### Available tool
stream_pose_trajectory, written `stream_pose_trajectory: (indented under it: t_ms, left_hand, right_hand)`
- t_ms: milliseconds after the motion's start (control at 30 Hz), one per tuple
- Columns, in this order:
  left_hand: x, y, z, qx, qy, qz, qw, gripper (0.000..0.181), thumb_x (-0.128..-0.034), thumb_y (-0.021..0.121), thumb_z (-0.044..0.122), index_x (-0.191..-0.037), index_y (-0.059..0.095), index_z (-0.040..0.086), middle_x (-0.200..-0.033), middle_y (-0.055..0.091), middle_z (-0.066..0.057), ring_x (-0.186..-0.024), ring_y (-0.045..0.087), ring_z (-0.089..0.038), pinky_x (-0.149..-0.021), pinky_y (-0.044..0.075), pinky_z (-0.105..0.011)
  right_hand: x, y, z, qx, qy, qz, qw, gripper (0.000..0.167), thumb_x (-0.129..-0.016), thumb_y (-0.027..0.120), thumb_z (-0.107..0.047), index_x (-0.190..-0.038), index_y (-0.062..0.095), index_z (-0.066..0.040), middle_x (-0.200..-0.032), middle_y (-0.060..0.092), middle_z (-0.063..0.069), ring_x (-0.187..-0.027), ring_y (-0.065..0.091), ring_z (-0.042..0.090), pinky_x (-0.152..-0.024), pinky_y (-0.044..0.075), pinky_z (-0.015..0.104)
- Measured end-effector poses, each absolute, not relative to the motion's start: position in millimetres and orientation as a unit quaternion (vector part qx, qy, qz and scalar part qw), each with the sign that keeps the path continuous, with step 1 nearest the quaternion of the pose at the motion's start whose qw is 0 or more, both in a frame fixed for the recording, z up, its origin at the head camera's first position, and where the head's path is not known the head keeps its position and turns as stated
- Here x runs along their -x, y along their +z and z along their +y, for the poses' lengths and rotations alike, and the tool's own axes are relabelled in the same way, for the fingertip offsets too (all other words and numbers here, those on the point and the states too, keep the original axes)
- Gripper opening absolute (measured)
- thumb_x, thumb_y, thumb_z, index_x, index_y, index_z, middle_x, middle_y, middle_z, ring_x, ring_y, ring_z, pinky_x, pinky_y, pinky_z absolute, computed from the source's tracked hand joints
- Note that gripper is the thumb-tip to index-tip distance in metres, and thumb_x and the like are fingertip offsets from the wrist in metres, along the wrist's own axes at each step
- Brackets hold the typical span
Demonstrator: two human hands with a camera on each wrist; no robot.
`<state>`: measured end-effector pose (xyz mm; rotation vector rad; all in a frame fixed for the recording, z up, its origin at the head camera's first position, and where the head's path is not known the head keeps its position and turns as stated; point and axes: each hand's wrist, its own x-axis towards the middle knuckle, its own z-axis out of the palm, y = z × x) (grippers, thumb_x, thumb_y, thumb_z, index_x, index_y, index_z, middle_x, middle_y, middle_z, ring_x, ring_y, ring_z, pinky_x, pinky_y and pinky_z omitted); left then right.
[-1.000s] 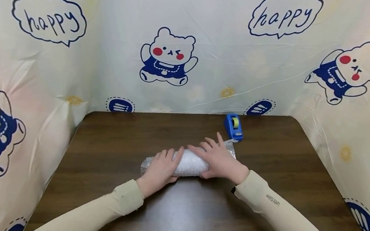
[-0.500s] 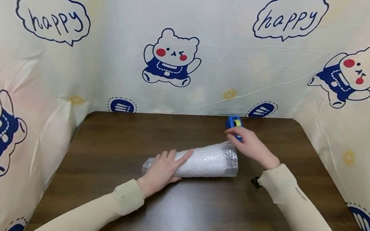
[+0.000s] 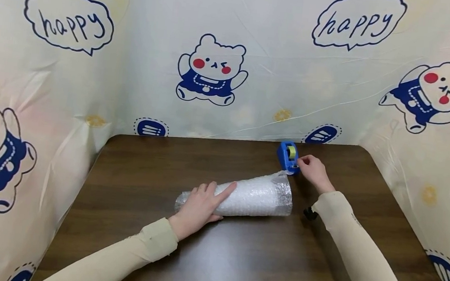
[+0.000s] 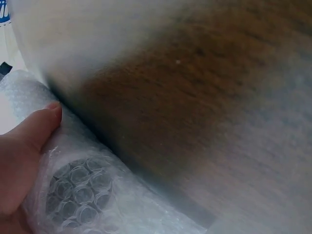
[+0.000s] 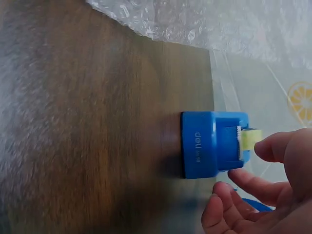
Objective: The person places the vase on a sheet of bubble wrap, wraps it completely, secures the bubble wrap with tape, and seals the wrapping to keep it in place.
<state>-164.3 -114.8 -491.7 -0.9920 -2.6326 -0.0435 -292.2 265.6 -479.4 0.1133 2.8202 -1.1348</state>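
A roll of bubble wrap (image 3: 254, 195) lies across the middle of the table; what is inside cannot be made out. My left hand (image 3: 200, 206) holds its left part from above, the thumb on the near side. The left wrist view shows that thumb (image 4: 39, 124) against the wrap, beside a round patch of clear rings. At the roll's far right end stands a blue tape dispenser (image 3: 287, 156) with yellowish tape (image 5: 251, 139). My right hand (image 3: 314, 171) is at its front. The right thumb touches the tape's end, while the forefinger lies apart from it, by the dispenser's side.
The dark wooden table (image 3: 213, 257) has a patterned curtain (image 3: 263, 81) behind it and on both sides. The dispenser stands close to the table's back edge. A small black object (image 3: 309, 213) sits under the right cuff.
My right hand has left the bubble wrap roll and moved right and back to the tape dispenser, uncovering the roll's right end. My left hand has stayed on the roll.
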Motion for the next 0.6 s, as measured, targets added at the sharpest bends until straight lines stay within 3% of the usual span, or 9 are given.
stream_pose_trajectory:
  t_ms: [167,300,400,600]
  left_hand:
    - [163.9,-493.7,-114.5,0.351,-0.007,-0.922,0.162,0.106,-0.0784,0.089,0.053,-0.162,0.033,0.021,-0.108,0.059,-0.019,-0.080,0.061,-0.033,-0.067,0.056,-0.040]
    - [164.7,-495.8,-113.7,0.347,-0.004,-0.924,0.160,0.106,-0.0789,0.088,0.053,-0.163,0.032,0.022,-0.109,0.059,-0.019,-0.081,0.061,-0.033,-0.068,0.057,-0.041]
    - [164.7,-494.9,-114.4,0.345,-0.012,-0.924,0.161,0.107,-0.0787,0.089,0.052,-0.163,0.032,0.021,-0.109,0.059,-0.019,-0.081,0.061,-0.034,-0.068,0.056,-0.042]
    - [164.4,-493.7,-115.6,0.350,-0.014,-0.922,0.161,0.106,-0.0793,0.089,0.051,-0.163,0.032,0.020,-0.109,0.059,-0.020,-0.081,0.061,-0.034,-0.067,0.056,-0.042]
  right_hand:
    - [291.0,-481.1,264.1,-0.075,-0.376,0.923,0.044,0.048,-0.109,0.048,-0.034,-0.129,0.058,0.008,-0.119,0.062,0.027,-0.100,0.059,0.036,-0.087,0.051,0.047]
    - [290.8,-478.7,261.4,-0.082,-0.374,0.920,0.088,0.051,-0.109,0.047,-0.036,-0.129,0.057,0.009,-0.118,0.062,0.026,-0.095,0.061,0.033,-0.081,0.054,0.042]
    - [293.4,-478.5,258.1,-0.082,-0.396,0.907,0.114,0.050,-0.110,0.047,-0.034,-0.132,0.057,0.010,-0.123,0.060,0.027,-0.098,0.061,0.032,-0.082,0.057,0.039]
    - [295.3,-480.9,258.1,-0.120,-0.474,0.864,0.115,0.048,-0.109,0.051,-0.031,-0.136,0.058,0.008,-0.126,0.057,0.024,-0.104,0.055,0.030,-0.086,0.054,0.037]
